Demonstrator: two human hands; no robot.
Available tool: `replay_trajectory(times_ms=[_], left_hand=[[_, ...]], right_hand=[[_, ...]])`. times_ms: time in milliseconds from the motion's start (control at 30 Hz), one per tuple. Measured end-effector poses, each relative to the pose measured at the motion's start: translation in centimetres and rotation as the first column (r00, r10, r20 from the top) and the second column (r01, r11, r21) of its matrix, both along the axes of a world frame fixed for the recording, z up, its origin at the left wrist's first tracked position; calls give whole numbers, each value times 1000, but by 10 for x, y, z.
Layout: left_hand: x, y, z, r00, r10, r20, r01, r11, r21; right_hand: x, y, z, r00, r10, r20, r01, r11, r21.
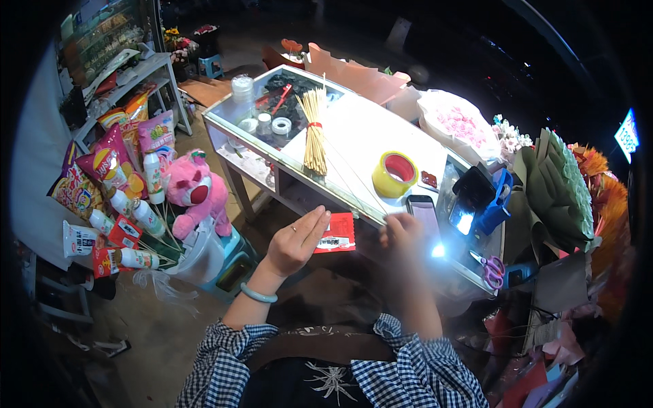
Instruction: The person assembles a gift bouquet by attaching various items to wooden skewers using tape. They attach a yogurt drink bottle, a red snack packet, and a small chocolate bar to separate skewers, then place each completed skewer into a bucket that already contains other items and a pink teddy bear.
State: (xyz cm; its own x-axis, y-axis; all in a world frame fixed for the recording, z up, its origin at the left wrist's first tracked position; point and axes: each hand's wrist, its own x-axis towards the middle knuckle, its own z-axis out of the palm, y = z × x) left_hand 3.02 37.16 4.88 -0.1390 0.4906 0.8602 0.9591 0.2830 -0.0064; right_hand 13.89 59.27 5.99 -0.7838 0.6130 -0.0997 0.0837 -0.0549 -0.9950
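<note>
My left hand (296,239), with a pale bangle at the wrist, grips a small red snack packet (342,233) in front of the table. Right of it, my right hand (403,238) is smeared by motion at the table's near edge. Its fingers look curled, but whether they hold anything is unclear. Thin sticks (359,189) run across the white tabletop toward this hand. Behind them stands a bundle of bamboo skewers (314,129) with a red tie. A roll of yellow tape (395,174) and a phone (424,214) lie close beyond my right hand.
Purple-handled scissors (491,270), a blue tape dispenser (496,204) and a bright lamp (439,251) occupy the table's right end. On the left, a white bucket (204,248) holds snack packets, bottles on sticks and a pink plush bear (198,192). Wrapped bouquets (460,126) stand along the back and right.
</note>
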Motion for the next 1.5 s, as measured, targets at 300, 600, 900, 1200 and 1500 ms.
replay_trajectory(times_ms=[300,600,900,1200,1500], left_hand=[[21,26,-2,888,-184,421,181,982,47],[88,56,-12,776,-199,598,326,939,-111],[77,51,-12,637,-149,756,489,837,-246],[80,56,-24,-166,-351,922,427,817,388],[82,73,-27,-170,-530,831,369,747,552]], right_hand=[[91,-23,-7,994,-72,79,68,997,46],[96,-36,-16,945,325,43,-304,823,480],[98,-13,18,928,369,50,-170,301,938],[96,-17,12,970,226,-91,-108,732,672],[69,-27,-14,925,129,-359,135,770,624]])
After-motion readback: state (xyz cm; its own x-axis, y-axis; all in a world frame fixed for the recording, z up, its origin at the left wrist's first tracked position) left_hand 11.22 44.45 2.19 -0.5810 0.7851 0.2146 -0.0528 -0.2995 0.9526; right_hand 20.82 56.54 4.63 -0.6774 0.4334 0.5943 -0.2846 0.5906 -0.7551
